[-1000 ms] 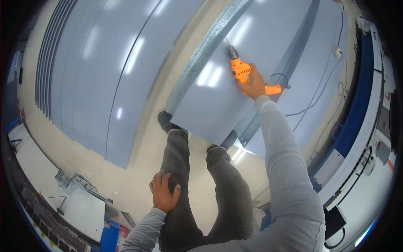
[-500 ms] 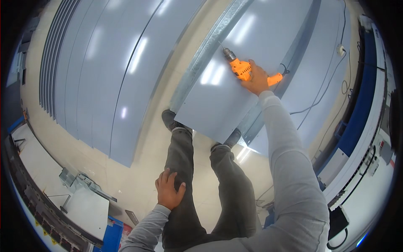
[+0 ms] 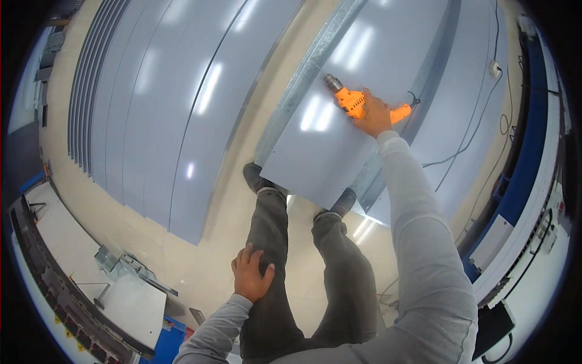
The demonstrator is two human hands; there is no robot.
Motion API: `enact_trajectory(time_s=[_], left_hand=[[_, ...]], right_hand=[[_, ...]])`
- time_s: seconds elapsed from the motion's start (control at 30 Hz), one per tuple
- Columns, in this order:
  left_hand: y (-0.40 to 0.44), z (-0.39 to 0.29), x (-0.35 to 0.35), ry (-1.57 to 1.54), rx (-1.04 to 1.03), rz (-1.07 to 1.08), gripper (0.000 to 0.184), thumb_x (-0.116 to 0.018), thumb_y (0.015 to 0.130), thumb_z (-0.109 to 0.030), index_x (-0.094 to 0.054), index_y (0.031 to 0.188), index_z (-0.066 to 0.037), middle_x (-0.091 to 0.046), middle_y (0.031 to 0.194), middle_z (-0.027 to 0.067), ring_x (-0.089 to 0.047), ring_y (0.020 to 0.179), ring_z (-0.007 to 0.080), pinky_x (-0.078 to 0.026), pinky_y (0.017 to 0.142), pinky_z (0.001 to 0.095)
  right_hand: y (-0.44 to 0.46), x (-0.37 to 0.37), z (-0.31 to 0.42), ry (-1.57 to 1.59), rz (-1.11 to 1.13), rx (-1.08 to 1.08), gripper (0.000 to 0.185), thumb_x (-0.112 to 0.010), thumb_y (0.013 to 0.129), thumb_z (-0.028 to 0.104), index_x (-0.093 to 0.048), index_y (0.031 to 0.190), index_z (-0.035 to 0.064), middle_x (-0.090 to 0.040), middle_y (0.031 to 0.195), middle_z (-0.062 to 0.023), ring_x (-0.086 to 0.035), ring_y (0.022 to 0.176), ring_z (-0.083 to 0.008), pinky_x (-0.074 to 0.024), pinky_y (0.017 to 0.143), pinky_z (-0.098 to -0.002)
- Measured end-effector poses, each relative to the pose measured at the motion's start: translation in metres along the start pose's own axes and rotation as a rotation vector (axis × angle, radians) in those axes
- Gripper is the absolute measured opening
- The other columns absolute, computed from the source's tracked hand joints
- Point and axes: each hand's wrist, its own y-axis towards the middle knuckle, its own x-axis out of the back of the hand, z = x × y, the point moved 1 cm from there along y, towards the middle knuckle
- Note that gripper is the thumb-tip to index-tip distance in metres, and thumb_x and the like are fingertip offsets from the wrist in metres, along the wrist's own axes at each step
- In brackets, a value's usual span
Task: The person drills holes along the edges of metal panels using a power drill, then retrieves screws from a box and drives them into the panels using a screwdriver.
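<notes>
Pale floor (image 3: 209, 273) borders the panel (image 3: 321, 158). Near its left edge, the right hand (image 3: 376, 118) grips the drill (image 3: 350, 102); the left hand (image 3: 251, 280), spread, rests on a leg (image 3: 273, 221). Held one-handed, the drill could skid, scratching the panel.

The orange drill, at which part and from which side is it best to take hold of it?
Grip the drill by its handle, probably from the rear right, as the right hand does: the handle runs back from the body, while the metal chuck and thin bit point forward-left, away from the palm.
</notes>
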Motion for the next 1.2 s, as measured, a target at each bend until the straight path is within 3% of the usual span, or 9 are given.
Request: enact_trajectory(time_s=[0.33, 0.6, 0.67, 0.8, 0.9, 0.93, 1.0, 1.13, 1.2], left_hand=[[-0.01, -0.01, -0.024, 0.061, -0.017, -0.092, 0.053, -0.072, 0.09, -0.036, -0.066, 0.131, -0.004, -0.053, 0.149, 0.0256, -0.046, 0.142, 0.0432, -0.034, 0.115, 0.0584], [-0.055, -0.054, -0.068, 0.46, -0.217, -0.053, 0.042, -0.053, 0.107, -0.041, -0.072, 0.113, -0.004, -0.072, 0.125, 0.021, -0.066, 0.111, 0.0404, -0.042, 0.105, 0.0628], [-0.075, -0.11, -0.028, 0.404, -0.226, 0.168, 0.042, -0.05, 0.109, -0.037, -0.074, 0.095, -0.006, -0.075, 0.099, 0.0221, -0.07, 0.092, 0.0432, -0.048, 0.094, 0.0591], [-0.084, -0.109, -0.028, 0.106, -0.498, 0.154, 0.048, -0.043, 0.112, -0.04, -0.07, 0.097, -0.004, -0.073, 0.09, 0.0253, -0.068, 0.088, 0.0498, -0.053, 0.084, 0.0597], [-0.096, -0.106, 0.012, 0.149, -0.518, 0.282, 0.029, -0.053, 0.106, -0.026, -0.066, 0.113, -0.001, -0.073, 0.094, 0.0249, -0.07, 0.09, 0.0495, -0.054, 0.084, 0.0579], [-0.108, -0.113, 0.035, 0.145, -0.499, 0.347, 0.028, -0.055, 0.104, -0.023, -0.066, 0.117, 0.0, -0.074, 0.096, 0.0251, -0.07, 0.091, 0.0493, -0.055, 0.084, 0.0573], [-0.134, -0.116, 0.068, 0.261, -0.486, 0.469, 0.032, -0.06, 0.099, -0.02, -0.064, 0.124, -0.002, -0.075, 0.105, 0.0235, -0.072, 0.097, 0.0425, -0.056, 0.084, 0.0521], [-0.242, -0.139, 0.159, 0.512, -0.364, 0.888, 0.04, -0.066, 0.097, -0.038, -0.072, 0.119, -0.004, -0.076, 0.116, 0.0204, -0.071, 0.108, 0.0388, -0.056, 0.093, 0.0459], [-0.281, -0.115, 0.19, 0.531, -0.445, 1.085, 0.047, -0.063, 0.1, -0.042, -0.072, 0.122, -0.001, -0.076, 0.119, 0.0201, -0.071, 0.114, 0.0337, -0.055, 0.096, 0.0424]], right_hand=[[-0.106, 0.014, -0.008, 0.029, -0.267, 0.062, 0.124, -0.095, 0.069, 0.041, -0.027, 0.168, 0.011, -0.041, 0.165, -0.0116, -0.042, 0.149, -0.0358, -0.0325, 0.118, -0.0629], [-0.462, 0.005, -0.099, 0.064, 0.658, -0.048, 0.078, -0.068, 0.091, 0.07, -0.066, 0.14, 0.0092, -0.064, 0.148, -0.0172, -0.058, 0.136, -0.0404, -0.0439, 0.113, -0.0587], [-0.555, 0.031, -0.125, 0.25, 0.777, -0.218, 0.069, -0.064, 0.096, 0.063, -0.068, 0.135, 0.0059, -0.069, 0.131, -0.0175, -0.064, 0.117, -0.0388, -0.0501, 0.105, -0.0555], [-0.725, 0.072, -0.187, 0.699, 0.749, -0.858, 0.055, -0.057, 0.107, 0.05, -0.071, 0.124, -0.0006, -0.079, 0.098, -0.0182, -0.076, 0.077, -0.0355, -0.0626, 0.087, -0.049], [-0.819, 0.024, -0.226, -0.154, 0.675, -0.183, 0.034, -0.069, 0.095, 0.021, -0.075, 0.124, 0.0032, -0.078, 0.111, -0.0201, -0.075, 0.103, -0.0393, -0.0616, 0.092, -0.0479], [-0.829, 0.022, -0.213, -0.189, 0.77, -0.272, 0.03, -0.071, 0.092, 0.015, -0.077, 0.12, 0.0049, -0.077, 0.117, -0.0199, -0.075, 0.106, -0.0387, -0.0603, 0.093, -0.0476], [-0.868, 0.008, -0.169, 0.338, -0.046, -0.475, 0.03, -0.074, 0.09, 0.015, -0.077, 0.119, 0.0047, -0.077, 0.118, -0.0177, -0.075, 0.104, -0.0347, -0.0599, 0.092, -0.0445], [-0.896, 0.171, 0.041, 1.299, 0.003, -0.477, 0.033, -0.078, 0.088, 0.015, -0.076, 0.119, 0.0037, -0.077, 0.111, -0.0108, -0.071, 0.104, -0.022, -0.058, 0.092, -0.0364], [-0.928, 0.215, 0.095, 1.265, 0.149, -0.47, 0.039, -0.08, 0.089, 0.018, -0.074, 0.124, 0.0036, -0.076, 0.113, -0.0098, -0.07, 0.105, -0.0199, -0.0571, 0.094, -0.0352]])
